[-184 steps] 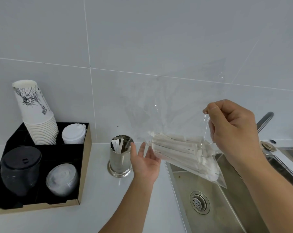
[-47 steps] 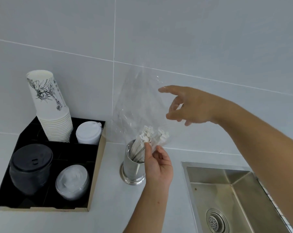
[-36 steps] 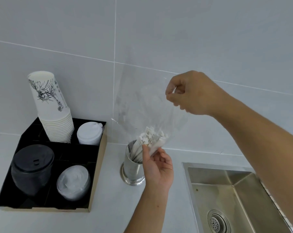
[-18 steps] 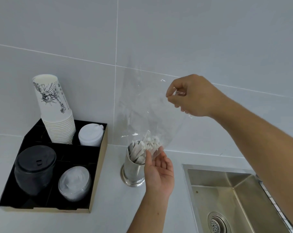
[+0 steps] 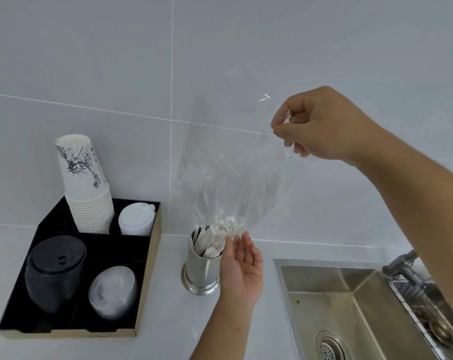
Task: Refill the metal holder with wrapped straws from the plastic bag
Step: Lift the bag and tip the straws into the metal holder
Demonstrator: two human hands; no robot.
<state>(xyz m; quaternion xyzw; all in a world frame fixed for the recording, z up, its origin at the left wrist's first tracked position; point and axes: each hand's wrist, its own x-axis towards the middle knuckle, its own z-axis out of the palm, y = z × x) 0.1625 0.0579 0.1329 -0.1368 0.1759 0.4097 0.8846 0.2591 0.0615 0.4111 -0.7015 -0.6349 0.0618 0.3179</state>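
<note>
Pinching plastic bag (image 5: 235, 162) corner, right hand (image 5: 316, 126); left hand (image 5: 242, 266) open beside metal holder (image 5: 200, 268).

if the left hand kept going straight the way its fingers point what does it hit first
The left hand is open, fingers pointing up and away toward the wall. They would probably first meet the wrapped straws leaning out of the metal holder, with the plastic bag around their tops. Depth is unclear.

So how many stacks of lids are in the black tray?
3: a white stack at the back right, a black stack front left, a clear stack front right. The cups may hide more.
</note>
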